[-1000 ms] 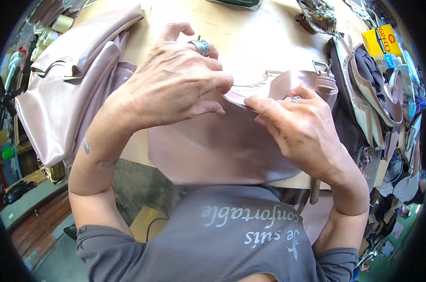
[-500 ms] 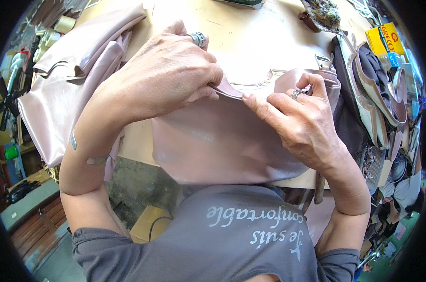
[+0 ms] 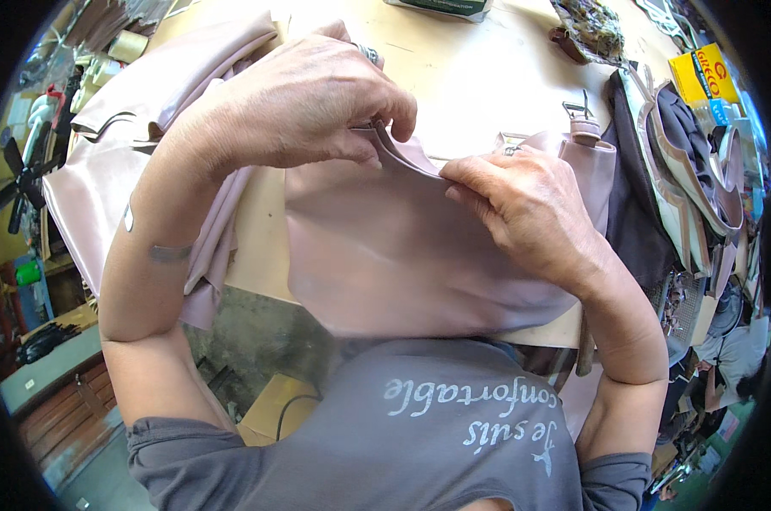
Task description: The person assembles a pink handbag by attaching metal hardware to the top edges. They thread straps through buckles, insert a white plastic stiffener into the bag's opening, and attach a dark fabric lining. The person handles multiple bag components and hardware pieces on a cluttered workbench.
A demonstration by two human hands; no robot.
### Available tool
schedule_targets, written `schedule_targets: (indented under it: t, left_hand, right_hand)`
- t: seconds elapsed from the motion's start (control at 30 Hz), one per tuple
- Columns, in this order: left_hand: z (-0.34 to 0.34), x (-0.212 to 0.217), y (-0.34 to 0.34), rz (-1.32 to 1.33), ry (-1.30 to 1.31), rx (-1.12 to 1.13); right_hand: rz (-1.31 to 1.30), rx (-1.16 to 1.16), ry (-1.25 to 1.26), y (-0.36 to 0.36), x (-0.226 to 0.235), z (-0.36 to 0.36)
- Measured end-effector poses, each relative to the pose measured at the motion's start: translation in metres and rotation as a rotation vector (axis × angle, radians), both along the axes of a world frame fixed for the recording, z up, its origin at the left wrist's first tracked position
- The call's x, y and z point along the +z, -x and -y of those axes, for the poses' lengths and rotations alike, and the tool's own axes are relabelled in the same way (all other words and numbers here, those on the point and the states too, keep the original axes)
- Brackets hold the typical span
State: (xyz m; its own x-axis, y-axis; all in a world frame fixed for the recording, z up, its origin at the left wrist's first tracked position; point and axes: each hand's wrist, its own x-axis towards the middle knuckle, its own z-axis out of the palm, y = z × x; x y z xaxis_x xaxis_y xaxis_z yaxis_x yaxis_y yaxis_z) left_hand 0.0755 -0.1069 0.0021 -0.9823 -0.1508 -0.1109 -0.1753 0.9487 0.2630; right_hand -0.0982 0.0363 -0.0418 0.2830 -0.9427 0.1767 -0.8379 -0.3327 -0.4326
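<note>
"Pink material point(image 3: 419, 264) is resting on the table point(image 3: 266, 255); which step is going on?"

"Left hand point(image 3: 304, 106) and right hand point(image 3: 526, 209) are pinching its edge point(image 3: 412, 169), perhaps aligning it; next is probably needing steady fingers."

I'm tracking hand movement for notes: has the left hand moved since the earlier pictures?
Yes. Judged against the yellow box, the left hand has moved upward in view, toward the far side of the table.
</note>
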Motion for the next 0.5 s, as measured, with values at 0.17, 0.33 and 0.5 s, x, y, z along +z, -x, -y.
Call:
schedule_targets:
  t: [0.17, 0.33, 0.5]
  left_hand:
    - [0.008, 0.001, 0.003, 0.048, -0.156, 0.043]
    - [0.012, 0.006, 0.011, 0.161, -0.197, 0.115]
    - [0.012, 0.008, 0.017, 0.19, -0.147, 0.117]
  right_hand:
    - [0.076, -0.01, -0.06, 0.002, -0.001, 0.005]
    - [0.123, -0.016, -0.086, 0.005, -0.004, 0.008]
    - [0.122, -0.023, -0.104, 0.006, -0.005, 0.009]
